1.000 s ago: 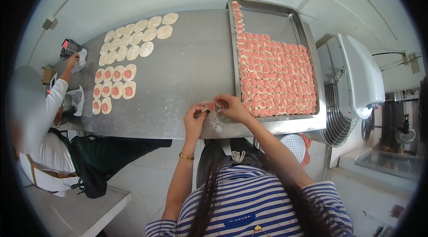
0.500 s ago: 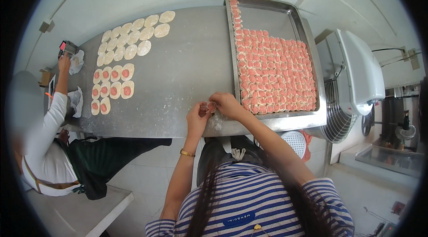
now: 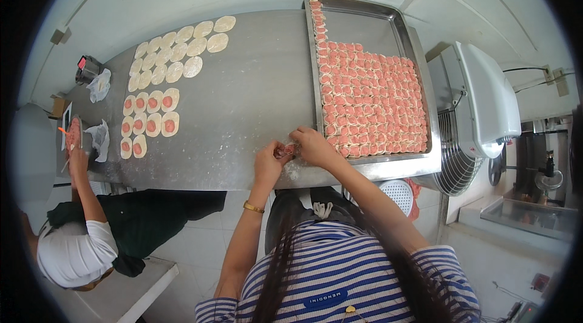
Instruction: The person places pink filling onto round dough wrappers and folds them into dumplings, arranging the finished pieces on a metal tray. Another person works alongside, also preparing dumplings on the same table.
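Observation:
My left hand (image 3: 267, 165) holds a small open-topped dumpling (image 3: 289, 149) with pink filling, above the front edge of the steel table. My right hand (image 3: 313, 148) has its fingertips closed at the dumpling's rim from the other side; the fingers partly hide it. Just right of my hands, a deep metal tray (image 3: 358, 22) carries tight rows of similar open dumplings (image 3: 376, 104). Toward the left lie round dough wrappers (image 3: 196, 47) in rows, and nearer ones bear pink filling (image 3: 170, 125).
Flour dusts the steel table (image 3: 255, 80). At the far left a co-worker's hand (image 3: 78, 162) is at a dish of pink filling (image 3: 73, 134), near plastic bags (image 3: 99, 85). A white mixer (image 3: 486, 98) with a wire guard stands right of the table. A perforated white stool (image 3: 398, 195) is below.
The co-worker's hand has come away from the dark container at the back and down to the filling dish. My hands stay at the dumpling, with small finger shifts.

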